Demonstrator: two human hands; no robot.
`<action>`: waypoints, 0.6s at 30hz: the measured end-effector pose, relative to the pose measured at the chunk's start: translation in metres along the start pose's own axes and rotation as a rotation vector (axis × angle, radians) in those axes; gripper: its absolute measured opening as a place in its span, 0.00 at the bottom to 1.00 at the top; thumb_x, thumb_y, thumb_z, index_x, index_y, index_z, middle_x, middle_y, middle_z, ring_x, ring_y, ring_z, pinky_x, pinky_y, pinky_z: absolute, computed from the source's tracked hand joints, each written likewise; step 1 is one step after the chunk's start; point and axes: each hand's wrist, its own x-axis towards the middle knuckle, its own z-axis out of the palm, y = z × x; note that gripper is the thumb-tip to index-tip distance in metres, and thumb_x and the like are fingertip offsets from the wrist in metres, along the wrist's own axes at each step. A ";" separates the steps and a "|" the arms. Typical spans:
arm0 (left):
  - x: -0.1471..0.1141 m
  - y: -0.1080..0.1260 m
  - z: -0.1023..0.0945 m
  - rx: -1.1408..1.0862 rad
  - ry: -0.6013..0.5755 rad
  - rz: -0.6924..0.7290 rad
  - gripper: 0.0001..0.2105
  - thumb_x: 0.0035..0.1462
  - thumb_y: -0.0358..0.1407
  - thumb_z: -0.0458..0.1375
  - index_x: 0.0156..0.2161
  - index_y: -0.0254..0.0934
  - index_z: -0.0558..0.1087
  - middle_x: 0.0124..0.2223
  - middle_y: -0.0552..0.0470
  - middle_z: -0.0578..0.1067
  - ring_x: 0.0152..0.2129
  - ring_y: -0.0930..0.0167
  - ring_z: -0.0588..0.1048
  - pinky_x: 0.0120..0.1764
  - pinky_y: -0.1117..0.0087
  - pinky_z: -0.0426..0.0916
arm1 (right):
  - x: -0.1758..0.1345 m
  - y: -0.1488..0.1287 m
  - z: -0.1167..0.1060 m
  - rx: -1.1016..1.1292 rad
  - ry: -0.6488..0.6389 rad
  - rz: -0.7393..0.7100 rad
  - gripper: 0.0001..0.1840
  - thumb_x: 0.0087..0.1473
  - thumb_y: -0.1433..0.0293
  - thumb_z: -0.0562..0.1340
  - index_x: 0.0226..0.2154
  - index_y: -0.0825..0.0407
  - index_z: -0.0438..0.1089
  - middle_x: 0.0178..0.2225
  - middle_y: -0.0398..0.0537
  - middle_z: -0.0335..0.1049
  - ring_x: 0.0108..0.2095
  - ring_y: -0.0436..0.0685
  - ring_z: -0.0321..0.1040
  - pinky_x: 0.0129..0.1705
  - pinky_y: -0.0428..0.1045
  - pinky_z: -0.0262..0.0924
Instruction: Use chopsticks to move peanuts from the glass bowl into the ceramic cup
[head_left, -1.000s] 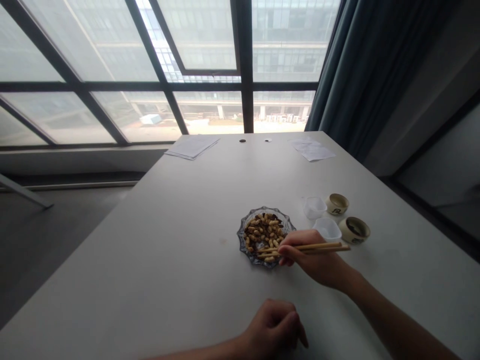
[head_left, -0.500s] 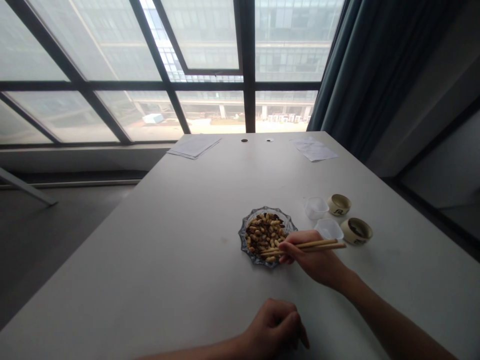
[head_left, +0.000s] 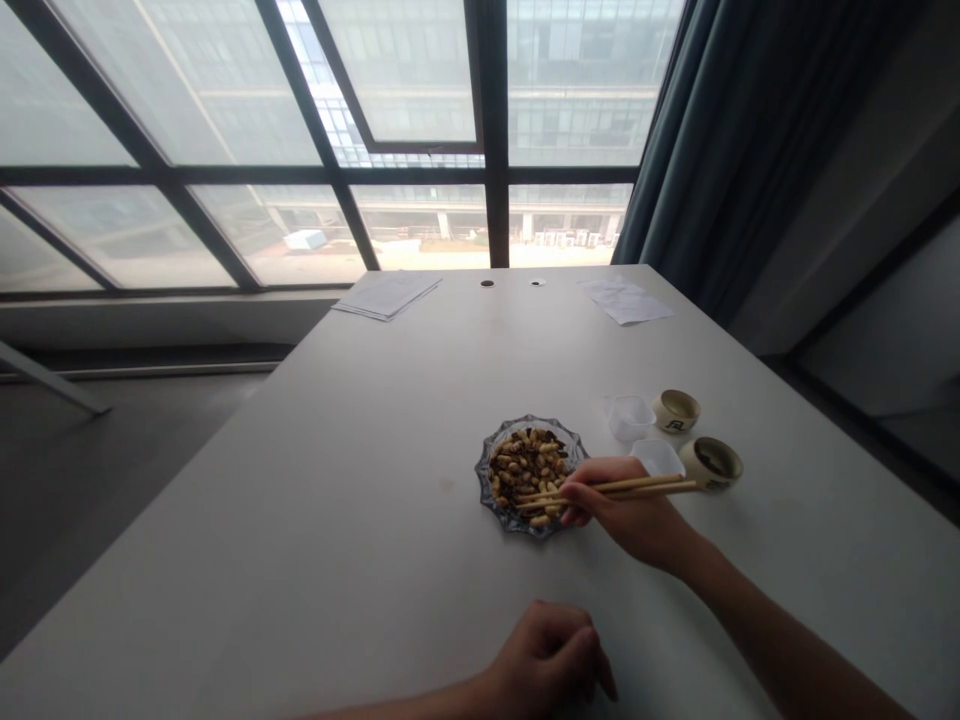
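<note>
Papers (head_left: 384, 297): a loose stack on the tabletop (head_left: 337, 480), far ahead and left of both hands.
Bowl (head_left: 486, 490): glass with a scalloped rim, ahead of the left hand (head_left: 551, 655) and just left of the right hand (head_left: 626, 510).
Peanuts (head_left: 525, 462): inside the bowl, mixed with dark pieces, at the fingertip side of the right hand.
Left hand: fingers loosely curled, palm hidden; I cannot tell whether it encloses anything.
Chopsticks (head_left: 652, 483): both in the right hand, tips among the peanuts, back ends pointing right.
Right hand: closed round the chopsticks, its fingers at the bowl's right edge.
Sheet (head_left: 626, 300): lying flat, far ahead of the right hand.
Far tub (head_left: 630, 415): clear, ahead of the right hand.
Near tub (head_left: 658, 457): clear, just beyond the right hand, partly hidden by it.
Far cup (head_left: 676, 412): cream with a dark mark, ahead and right of the right hand.
Near cup (head_left: 716, 458): dark inside, right of the right hand, near the chopsticks' back ends.
</note>
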 end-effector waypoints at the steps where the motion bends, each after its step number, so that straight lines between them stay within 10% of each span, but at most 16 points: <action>1: 0.000 0.001 0.000 -0.003 0.002 0.000 0.43 0.57 0.72 0.48 0.26 0.29 0.81 0.18 0.52 0.64 0.16 0.74 0.63 0.24 0.73 0.56 | 0.001 0.003 0.001 0.007 -0.003 0.001 0.19 0.58 0.55 0.69 0.31 0.55 0.80 0.27 0.50 0.81 0.28 0.56 0.78 0.31 0.48 0.72; 18: 0.000 0.000 0.002 -0.021 0.010 -0.023 0.42 0.56 0.72 0.48 0.24 0.30 0.79 0.18 0.53 0.64 0.16 0.75 0.62 0.22 0.74 0.54 | 0.004 0.015 0.008 0.051 0.010 0.011 0.23 0.56 0.50 0.69 0.28 0.54 0.78 0.27 0.51 0.81 0.28 0.58 0.79 0.32 0.50 0.73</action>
